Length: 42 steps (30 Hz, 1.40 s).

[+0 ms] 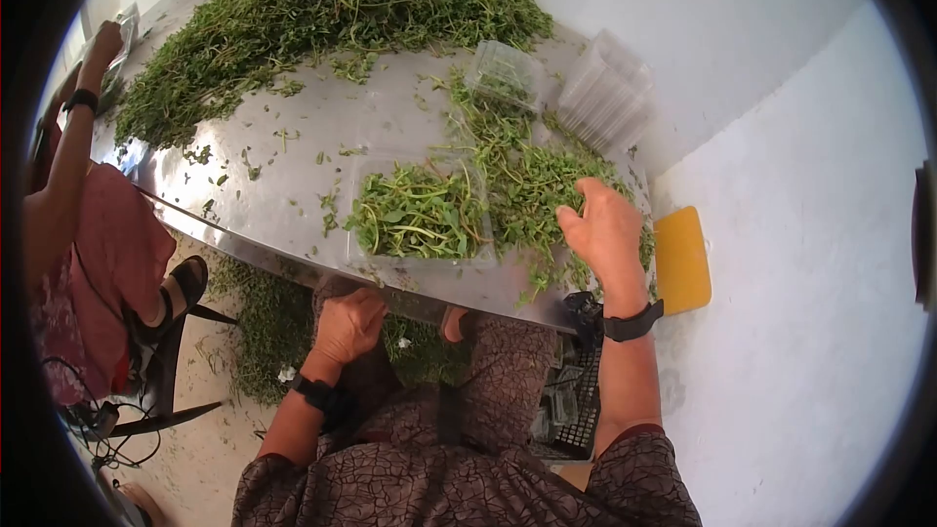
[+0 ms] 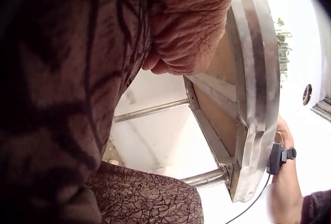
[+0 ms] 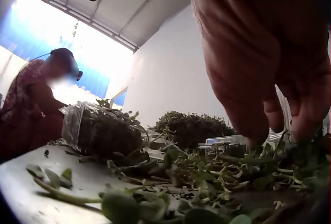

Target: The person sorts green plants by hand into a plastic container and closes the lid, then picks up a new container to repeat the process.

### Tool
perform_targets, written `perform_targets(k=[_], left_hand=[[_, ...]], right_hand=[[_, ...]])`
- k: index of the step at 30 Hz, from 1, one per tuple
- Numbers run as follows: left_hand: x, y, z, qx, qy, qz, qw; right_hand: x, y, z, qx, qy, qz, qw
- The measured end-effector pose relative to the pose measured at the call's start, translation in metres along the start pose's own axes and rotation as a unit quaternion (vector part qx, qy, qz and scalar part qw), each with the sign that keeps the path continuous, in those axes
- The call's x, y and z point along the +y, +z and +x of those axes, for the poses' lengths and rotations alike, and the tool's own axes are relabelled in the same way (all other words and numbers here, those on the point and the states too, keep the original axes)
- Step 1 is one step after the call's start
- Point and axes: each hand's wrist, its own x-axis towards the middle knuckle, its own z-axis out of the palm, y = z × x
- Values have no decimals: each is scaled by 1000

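Note:
My right hand is over the loose green stems on the table's right side. Its thumb and index finger stand apart in the head view; in the right wrist view this hand points down, fingertips among the leaves. No stems show gripped in it. To its left, an open clear container holds cut greens. My left hand lies by my thigh below the table's front edge, fingers curled in and holding nothing; the left wrist view shows this hand against the patterned trousers.
A large heap of greens covers the back of the metal table. Stacked clear containers and a filled one stand back right. A yellow board leans by the wall. Another person sits at left.

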Motion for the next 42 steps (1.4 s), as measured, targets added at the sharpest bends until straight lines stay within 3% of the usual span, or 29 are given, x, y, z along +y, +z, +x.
perform_targets(k=[6,10,12,15,19,21,24,30,37,40,42], left_hand=[[-2,-1,-2,3,-8,-1,1000],[-3,0,-2,9,3,0,1000],[-1,-2,-3,8,-2,3,1000],[-1,-3,-3,7,-6,8,1000],[-2,0,-2,4,-14,-1,1000],[-2,1,-3,7,-8,-4,1000],[-3,0,-3,8,-1,-13,1000],[-7,4,-6,9,4,-11,1000],[-8,3,-8,1,-10,-9,1000],[-6,3,-8,3,-7,-4,1000],[-6,2,-7,-2,-5,-1,1000]], right_hand=[[15,13,4,-65,-14,-12,998],[18,9,4,-44,-15,15,999],[17,-10,5,-42,35,101,993],[14,-34,3,-67,102,125,985],[11,-38,-11,-105,117,104,982],[9,-33,-20,-108,58,61,991],[0,-36,-25,-141,81,51,985],[5,-26,-30,-145,22,26,989],[11,-14,-27,-114,19,51,992],[-2,-31,-19,-95,50,127,986],[-13,-43,-9,-90,89,258,958]])
